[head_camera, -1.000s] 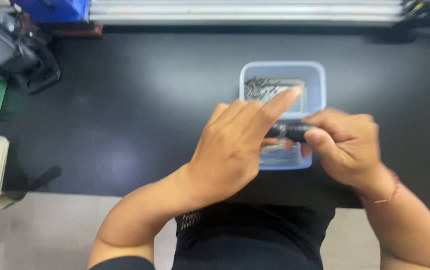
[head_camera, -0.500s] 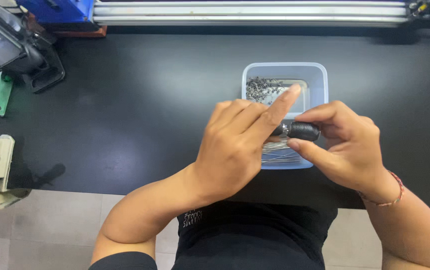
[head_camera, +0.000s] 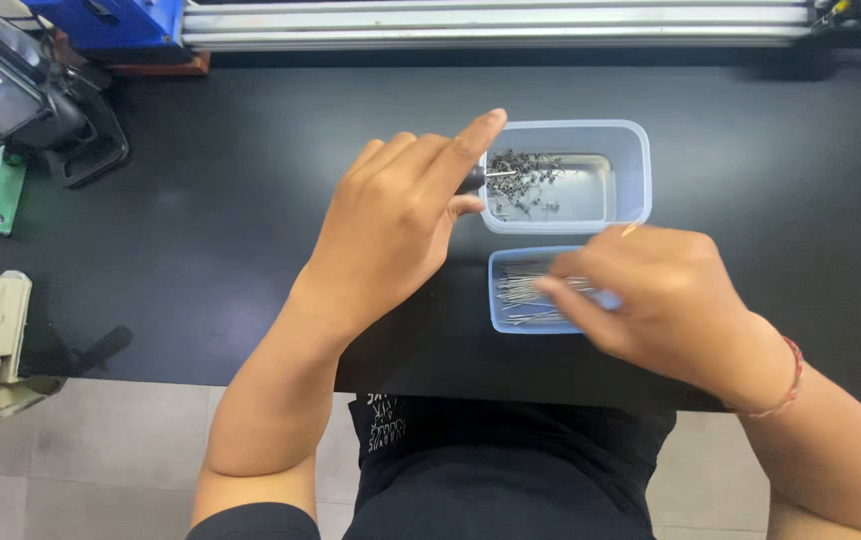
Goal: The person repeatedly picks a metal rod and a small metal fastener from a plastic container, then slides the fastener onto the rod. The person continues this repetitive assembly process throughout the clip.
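Head view: left hand (head_camera: 391, 225) pinches a dark tool (head_camera: 472, 181); right hand (head_camera: 656, 300), fingers curled, reaches into the pin tray (head_camera: 507, 315).

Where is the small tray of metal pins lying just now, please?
In the head view, the pin tray lies right of centre on the black table, just below the larger clear tub, under the right hand.

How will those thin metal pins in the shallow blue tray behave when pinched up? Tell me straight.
The thin metal pins look very slender, so probably light and easily bent. They lie loose and bunched in the shallow blue tray, so several may lift together. Their smooth, shiny shafts likely slip or roll from the fingertips of the right hand.
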